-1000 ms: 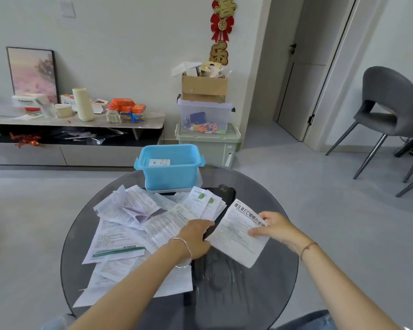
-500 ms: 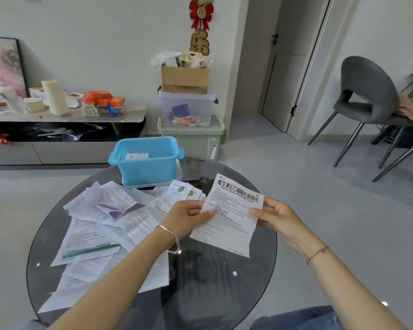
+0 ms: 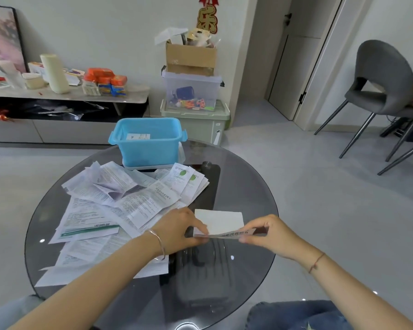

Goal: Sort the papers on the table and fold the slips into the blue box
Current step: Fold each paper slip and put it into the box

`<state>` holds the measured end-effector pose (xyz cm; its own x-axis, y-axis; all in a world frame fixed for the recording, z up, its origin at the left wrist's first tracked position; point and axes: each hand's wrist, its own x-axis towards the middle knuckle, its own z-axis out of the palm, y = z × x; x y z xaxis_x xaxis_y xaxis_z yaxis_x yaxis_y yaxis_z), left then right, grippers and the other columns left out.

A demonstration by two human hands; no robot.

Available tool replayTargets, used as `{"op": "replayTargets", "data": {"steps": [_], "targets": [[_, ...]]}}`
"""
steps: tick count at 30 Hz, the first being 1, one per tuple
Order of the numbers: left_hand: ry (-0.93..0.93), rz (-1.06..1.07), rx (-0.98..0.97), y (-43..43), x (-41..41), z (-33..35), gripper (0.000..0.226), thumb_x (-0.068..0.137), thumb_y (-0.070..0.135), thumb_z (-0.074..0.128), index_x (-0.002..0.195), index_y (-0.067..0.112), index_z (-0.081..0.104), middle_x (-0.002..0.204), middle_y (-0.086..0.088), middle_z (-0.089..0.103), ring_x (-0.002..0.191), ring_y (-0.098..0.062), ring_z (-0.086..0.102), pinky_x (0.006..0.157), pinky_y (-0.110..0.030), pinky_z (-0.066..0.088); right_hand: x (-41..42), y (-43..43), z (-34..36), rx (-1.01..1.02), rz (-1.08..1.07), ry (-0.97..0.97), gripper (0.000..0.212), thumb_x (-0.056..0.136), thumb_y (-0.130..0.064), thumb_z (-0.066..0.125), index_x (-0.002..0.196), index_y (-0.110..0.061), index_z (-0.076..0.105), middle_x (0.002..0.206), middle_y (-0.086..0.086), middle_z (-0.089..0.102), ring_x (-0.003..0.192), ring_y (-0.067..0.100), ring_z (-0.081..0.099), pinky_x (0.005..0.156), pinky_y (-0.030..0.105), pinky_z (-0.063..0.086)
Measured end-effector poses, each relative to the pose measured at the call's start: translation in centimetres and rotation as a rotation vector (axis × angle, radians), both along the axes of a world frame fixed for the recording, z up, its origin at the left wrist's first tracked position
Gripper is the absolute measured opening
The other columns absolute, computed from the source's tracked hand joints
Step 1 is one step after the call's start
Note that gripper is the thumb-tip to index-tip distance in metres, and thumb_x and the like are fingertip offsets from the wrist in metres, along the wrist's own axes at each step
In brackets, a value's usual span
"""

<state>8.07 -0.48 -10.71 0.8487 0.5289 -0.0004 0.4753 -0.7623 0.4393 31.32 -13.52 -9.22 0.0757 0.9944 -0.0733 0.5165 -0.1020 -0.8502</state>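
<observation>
A printed paper slip [image 3: 221, 222] is doubled over above the round glass table [image 3: 253, 186], its blank back facing up. My left hand [image 3: 179, 231] pinches its left end and my right hand [image 3: 266, 234] pinches its right end along the fold. A loose pile of printed papers [image 3: 119, 203] covers the table's left half. The blue box [image 3: 148, 141] stands at the table's far edge on a white lid, with one folded slip [image 3: 138, 136] inside.
A dark suitcase [image 3: 200, 270] shows through the glass under the table. Stacked storage bins and a cardboard box [image 3: 191, 58] stand behind the table by the wall. A low shelf [image 3: 67, 94] with clutter runs along the left. A grey chair [image 3: 382, 84] is at the right.
The slip was flat on the table, then lifted upright in both hands; now it is folded in half, held low between both hands.
</observation>
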Motion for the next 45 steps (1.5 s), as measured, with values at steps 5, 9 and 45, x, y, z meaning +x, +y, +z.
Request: {"op": "replayTargets", "data": {"steps": [5,9,45], "targets": [[0.016,0.016,-0.081,0.0,-0.4,0.3,0.059,0.083,0.071,0.042,0.093,0.021,0.071,0.091,0.003,0.065,0.083,-0.011,0.058,0.076,-0.029,0.050,0.3,0.4,-0.1,-0.021,-0.042,0.093,0.016,0.085,-0.009,0.069,0.099,-0.015,0.073,0.096,-0.007,0.074,0.089,0.007,0.070,0.079,0.018,0.053],[-0.107,0.130,-0.186,0.0,0.0,0.2,0.032,0.089,0.035,0.064,0.119,0.025,0.057,0.106,0.010,0.068,0.092,-0.005,0.062,0.088,-0.029,0.051,0.0,1.4,-0.7,-0.045,-0.151,0.051,0.007,0.086,-0.012,0.068,0.091,-0.010,0.064,0.076,-0.005,0.074,0.064,0.011,0.067,0.057,0.023,0.051],[-0.442,0.386,-0.605,-2.1,0.7,2.5,0.082,0.080,0.046,0.065,0.147,0.020,0.026,0.129,0.014,0.053,0.113,-0.001,0.055,0.099,-0.020,0.043,-3.4,1.7,1.0,0.239,-0.201,0.219,0.019,0.097,-0.010,0.051,0.104,-0.017,0.067,0.091,-0.006,0.074,0.082,0.008,0.069,0.074,0.021,0.054]]}}
